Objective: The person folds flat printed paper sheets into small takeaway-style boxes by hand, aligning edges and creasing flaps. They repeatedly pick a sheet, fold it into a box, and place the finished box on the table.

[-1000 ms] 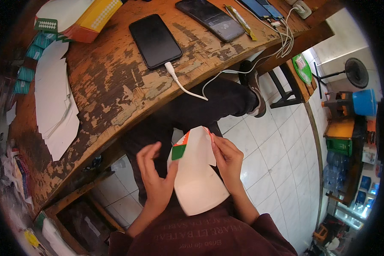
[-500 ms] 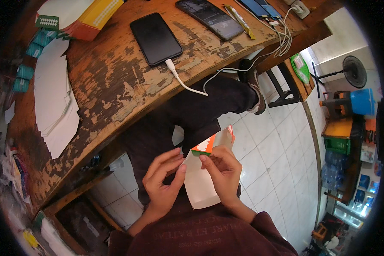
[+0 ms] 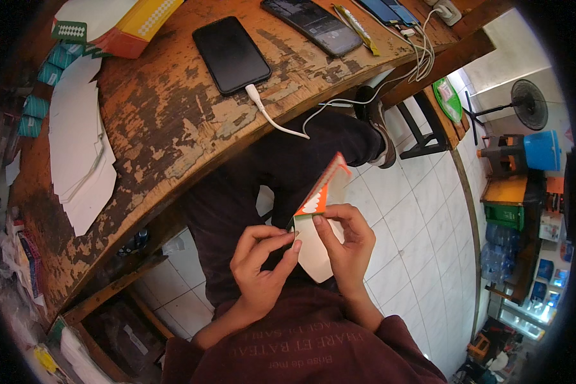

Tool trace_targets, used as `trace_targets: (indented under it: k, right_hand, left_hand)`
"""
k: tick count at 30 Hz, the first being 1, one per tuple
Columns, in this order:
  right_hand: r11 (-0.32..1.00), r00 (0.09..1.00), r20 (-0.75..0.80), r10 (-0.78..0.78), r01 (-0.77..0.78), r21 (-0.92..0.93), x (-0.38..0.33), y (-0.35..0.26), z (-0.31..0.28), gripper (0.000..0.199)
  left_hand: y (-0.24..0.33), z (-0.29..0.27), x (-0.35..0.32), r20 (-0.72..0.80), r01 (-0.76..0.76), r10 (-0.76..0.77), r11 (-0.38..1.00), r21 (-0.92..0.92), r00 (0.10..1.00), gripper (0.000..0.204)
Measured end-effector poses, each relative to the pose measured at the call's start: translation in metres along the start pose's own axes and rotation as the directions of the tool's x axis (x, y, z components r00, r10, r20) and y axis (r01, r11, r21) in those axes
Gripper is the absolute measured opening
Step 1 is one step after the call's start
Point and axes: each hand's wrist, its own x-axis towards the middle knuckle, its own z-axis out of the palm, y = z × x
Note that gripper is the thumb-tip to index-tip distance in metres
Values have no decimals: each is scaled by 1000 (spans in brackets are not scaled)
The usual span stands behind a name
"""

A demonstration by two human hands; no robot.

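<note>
Above my lap I hold a partly folded paperboard carton [image 3: 312,255], whose plain inner face is off-white. Its printed outer side is orange with a white scalloped pattern and a green edge. My right hand [image 3: 347,246] pinches it between thumb and fingers just below the orange part. On the other side, my left hand [image 3: 262,259] has thumb and forefinger closed together at the green edge. The carton's upper end tilts away to the right, toward the desk. Part of its right side is hidden behind my right fingers.
On the worn wooden desk [image 3: 166,121] lie a stack of white sheets [image 3: 80,153], a phone [image 3: 232,56] on a white cable [image 3: 265,115], and a second phone [image 3: 312,27]. Printed cartons [image 3: 121,29] stand at the far left. A fan [image 3: 530,104] is at right.
The carton has turned, its orange side now rising more steeply and showing more of its edge. Both hands have shifted a little right, and my left fingers have closed in on the carton's edge.
</note>
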Motion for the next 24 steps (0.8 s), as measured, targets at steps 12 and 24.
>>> trace_targets:
  k: [12,24]
  right_hand:
    - [845,916,311,254,-367,390,-6,-19,8,17]
    - [898,923,360,134,-266,350,-5,-15,3,20]
  left_hand:
    - [5,-5,2,-98,-104,110,993,64,989,18]
    - [9,-9,4,-89,-117,128,986,117,988,17]
